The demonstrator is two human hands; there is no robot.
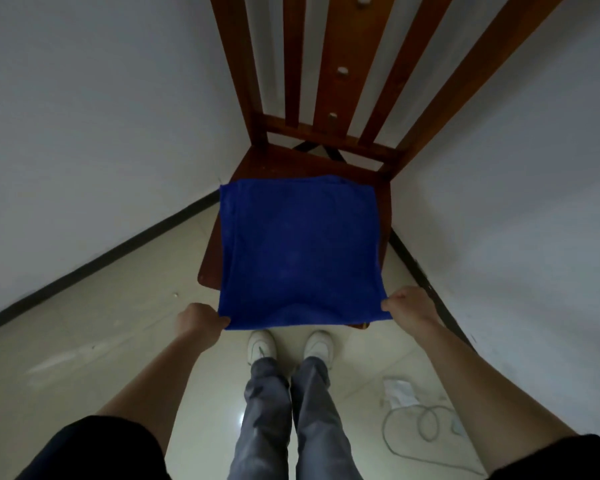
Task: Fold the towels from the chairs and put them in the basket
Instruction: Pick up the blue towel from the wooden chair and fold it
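Chair seat (pixel 284 165) w/ blue towel (pixel 300 251)

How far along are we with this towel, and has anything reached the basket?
Done: the towel lies flat on the chair seat; a doubled left edge hints at one fold, not certain. In hand: left hand and right hand each pinch a near corner. Left: finish folding and carry it to the basket, which is out of view.
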